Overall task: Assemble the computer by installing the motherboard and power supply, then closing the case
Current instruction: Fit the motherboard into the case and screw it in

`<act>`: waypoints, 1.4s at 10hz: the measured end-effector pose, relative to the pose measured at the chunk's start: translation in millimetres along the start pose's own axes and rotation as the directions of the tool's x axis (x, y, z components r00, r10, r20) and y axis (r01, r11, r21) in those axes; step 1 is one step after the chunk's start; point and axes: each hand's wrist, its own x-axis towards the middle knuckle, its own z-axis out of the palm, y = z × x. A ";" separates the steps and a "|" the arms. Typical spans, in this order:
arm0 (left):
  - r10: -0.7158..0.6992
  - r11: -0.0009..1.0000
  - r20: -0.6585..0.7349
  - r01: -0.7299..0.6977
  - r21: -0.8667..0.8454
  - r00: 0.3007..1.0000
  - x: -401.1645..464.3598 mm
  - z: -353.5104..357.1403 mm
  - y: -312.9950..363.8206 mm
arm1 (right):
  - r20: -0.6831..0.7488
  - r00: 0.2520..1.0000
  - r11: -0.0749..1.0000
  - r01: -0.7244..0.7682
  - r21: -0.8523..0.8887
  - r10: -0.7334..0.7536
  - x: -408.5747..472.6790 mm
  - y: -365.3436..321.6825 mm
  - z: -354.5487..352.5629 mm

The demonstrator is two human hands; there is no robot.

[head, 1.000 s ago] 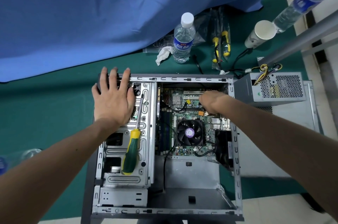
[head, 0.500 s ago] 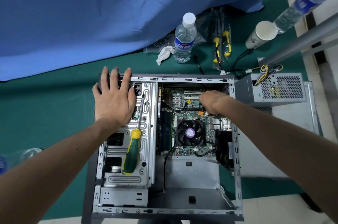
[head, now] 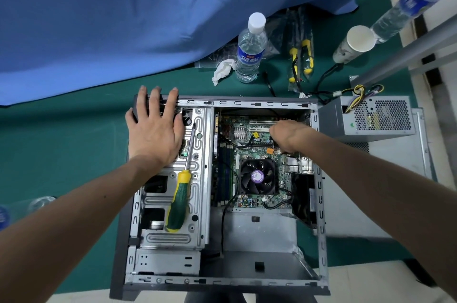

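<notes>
Green-and-yellow screwdriver (head: 178, 200) — green motherboard (head: 249, 154) — blue cloth (head: 123, 18).

The open computer case (head: 320, 204) lies on the counter (head: 61, 154), with the motherboard (head: 249, 154) in its far right part and a screwdriver (head: 181, 194) on the drive cage (head: 200, 204) to the left. The power supply (head: 366, 117) sits just right of the case; a water bottle (head: 249, 53) stands behind it.

Left hand (head: 154, 134) rests flat on the open case (head: 320, 204) (fingers straight); right hand (head: 289, 136) reaches onto the motherboard (head: 237, 134), beside the fan (head: 257, 176).
</notes>
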 end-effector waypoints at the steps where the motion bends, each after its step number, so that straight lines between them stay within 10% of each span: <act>1: 0.002 1.000 0.002 -0.002 0.000 1.000 -0.2 -0.5 -0.1 | -0.003 1.000 1.000 0.004 -0.007 -0.004 -0.2 -0.7 1.3; 14: -0.007 1.000 0.003 0.007 -0.002 1.000 -0.1 -0.5 1.2 | 0.056 0.998 0.966 0.052 -0.254 -0.039 5.3 -10.6 9.9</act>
